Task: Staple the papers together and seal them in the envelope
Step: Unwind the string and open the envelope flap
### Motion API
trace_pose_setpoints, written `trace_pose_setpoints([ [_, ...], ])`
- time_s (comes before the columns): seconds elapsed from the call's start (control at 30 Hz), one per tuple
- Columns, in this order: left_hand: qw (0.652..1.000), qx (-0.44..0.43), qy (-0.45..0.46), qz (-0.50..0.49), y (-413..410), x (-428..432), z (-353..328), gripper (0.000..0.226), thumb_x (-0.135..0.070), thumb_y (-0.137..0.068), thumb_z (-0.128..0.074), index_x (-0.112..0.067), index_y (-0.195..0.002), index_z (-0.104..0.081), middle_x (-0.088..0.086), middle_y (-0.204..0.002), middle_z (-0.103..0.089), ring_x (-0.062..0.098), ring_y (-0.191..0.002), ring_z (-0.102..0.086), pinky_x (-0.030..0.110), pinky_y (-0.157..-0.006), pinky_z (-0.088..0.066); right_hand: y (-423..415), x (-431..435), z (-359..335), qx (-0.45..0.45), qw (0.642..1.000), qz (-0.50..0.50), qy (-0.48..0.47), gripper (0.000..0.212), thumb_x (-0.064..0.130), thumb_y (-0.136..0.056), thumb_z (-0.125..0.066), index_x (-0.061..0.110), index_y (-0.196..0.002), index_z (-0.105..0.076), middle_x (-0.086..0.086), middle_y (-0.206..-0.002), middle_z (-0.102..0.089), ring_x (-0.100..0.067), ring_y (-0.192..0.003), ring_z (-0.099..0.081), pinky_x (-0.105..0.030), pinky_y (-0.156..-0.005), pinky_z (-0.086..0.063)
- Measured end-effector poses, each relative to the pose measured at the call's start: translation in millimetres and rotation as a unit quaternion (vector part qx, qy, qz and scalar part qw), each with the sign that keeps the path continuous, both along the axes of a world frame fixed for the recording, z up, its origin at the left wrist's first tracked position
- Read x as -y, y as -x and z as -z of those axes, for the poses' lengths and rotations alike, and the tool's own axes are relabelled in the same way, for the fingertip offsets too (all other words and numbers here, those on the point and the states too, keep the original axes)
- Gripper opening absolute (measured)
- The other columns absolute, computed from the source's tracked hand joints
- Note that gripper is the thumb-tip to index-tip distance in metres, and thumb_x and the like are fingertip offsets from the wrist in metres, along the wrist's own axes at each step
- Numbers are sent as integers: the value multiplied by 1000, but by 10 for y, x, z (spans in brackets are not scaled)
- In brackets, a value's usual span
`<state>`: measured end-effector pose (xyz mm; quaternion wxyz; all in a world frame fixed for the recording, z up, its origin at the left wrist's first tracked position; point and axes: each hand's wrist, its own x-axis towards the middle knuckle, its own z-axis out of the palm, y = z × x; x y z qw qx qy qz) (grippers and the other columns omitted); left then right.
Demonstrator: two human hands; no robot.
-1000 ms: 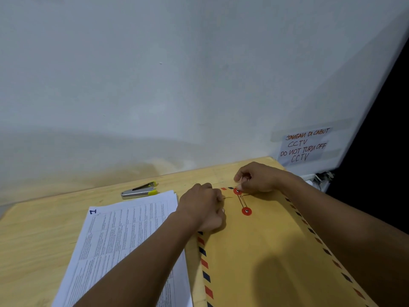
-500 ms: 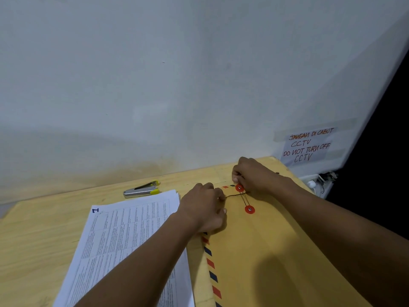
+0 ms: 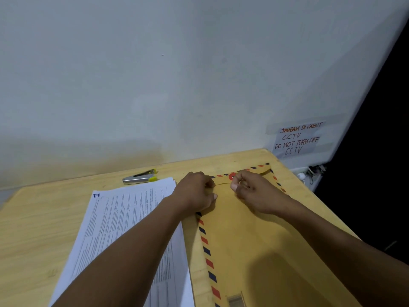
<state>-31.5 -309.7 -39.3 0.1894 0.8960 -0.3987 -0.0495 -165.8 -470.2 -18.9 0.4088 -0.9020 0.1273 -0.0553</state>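
Note:
A brown envelope (image 3: 254, 240) with a red and blue striped border lies flat on the wooden table (image 3: 33, 229), its flap at the far end. My left hand (image 3: 195, 191) presses on its top left corner, fingers curled, and pinches one end of the thin closure string (image 3: 222, 183). My right hand (image 3: 252, 189) pinches the string near the upper red button (image 3: 231, 176) on the flap; the lower red button is hidden under this hand. A stack of printed papers (image 3: 124, 222) lies left of the envelope, partly under my left forearm. A silver and yellow stapler (image 3: 140, 177) rests beyond the papers.
A white wall rises right behind the table. A taped handwritten note (image 3: 298, 138) about CCTV hangs at the right. A white plug and cables (image 3: 309, 173) sit past the table's right corner. Beyond the right edge is dark space.
My right hand has moved from above the upper red button down over the lower one, carrying the string. The left hand has stayed on the corner.

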Motion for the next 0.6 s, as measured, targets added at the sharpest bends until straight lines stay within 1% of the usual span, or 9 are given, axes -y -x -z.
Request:
trace_pose_setpoints([
  [0.07, 1000, -5, -2, 2, 16, -11, -4, 41, -39, -88, -72, -22, -125, -68, -2, -121, -64, 21, -120, -52, 29, -91, -44, 79, 21, 28, -42, 990, 53, 126, 22, 40, -96, -60, 25, -111, -55, 7, -96, -55, -13, -87, -54, -28, -68, -40],
  [0.1, 1000, -5, -3, 3, 31, -17, -9, 41, -39, -89, -71, -21, -126, -67, -1, -122, -64, 21, -120, -52, 30, -92, -44, 88, 51, 19, -83, 970, 63, 218, 27, 40, -95, -61, 22, -115, -55, 5, -104, -56, -18, -95, -56, -30, -71, -43],
  [0.13, 1000, -1, -6, 5, 51, -18, -15, 43, -39, -89, -71, -21, -128, -66, -1, -123, -64, 22, -121, -52, 30, -93, -45, 65, 92, 3, -110, 945, 68, 301, 26, 36, -96, -61, 18, -114, -57, 1, -108, -59, -22, -96, -57, -32, -73, -44],
  [0.23, 999, 12, -33, 25, 95, -17, -49, 56, -40, -92, -65, -24, -144, -51, 3, -133, -59, 26, -126, -50, 37, -101, -47, -84, 180, -147, -99, 892, 89, 432, 4, 11, -93, -56, 10, -96, -55, -7, -98, -63, -27, -80, -53, -33, -65, -38],
  [0.3, 996, 17, -70, 43, 110, -5, -67, 61, -42, -95, -58, -32, -152, -37, 4, -138, -51, 29, -129, -43, 42, -104, -44, -217, 234, -288, -79, 868, 88, 483, 10, 8, -92, -54, 12, -101, -55, -7, -95, -62, -29, -84, -58, -33, -63, -34],
  [0.4, 988, 70, -126, 55, 134, 41, -47, 54, -46, -99, -46, -40, -152, -35, 8, -135, -43, 32, -127, -38, 44, -102, -43, -449, 349, -426, -93, 848, 55, 518, 14, 12, -93, -58, 13, -107, -62, -8, -99, -61, -29, -95, -62, -33, -67, -37],
  [0.47, 985, 90, -139, 54, 128, 74, -30, 51, -49, -100, -43, -42, -150, -37, 8, -133, -42, 32, -126, -38, 44, -100, -41, -627, 437, -421, -100, 854, 37, 510, 12, 17, -93, -63, 14, -105, -65, -7, -102, -64, -27, -92, -63, -34, -69, -43],
  [0.53, 986, 86, -134, 53, 76, 97, -18, 52, -53, -99, -43, -45, -150, -37, 7, -131, -41, 30, -125, -37, 44, -101, -40, -788, 504, -393, -79, 888, 25, 453, 10, 24, -94, -64, 15, -97, -67, -5, -99, -67, -24, -88, -63, -34, -70, -49],
  [0.6, 988, 81, -125, 51, 32, 105, -2, 53, -55, -98, -44, -48, -151, -36, 6, -128, -41, 30, -123, -37, 44, -102, -39, -912, 512, -345, -49, 940, 0, 337, 13, 28, -96, -63, 16, -93, -68, 1, -95, -64, -20, -86, -59, -31, -69, -46],
])
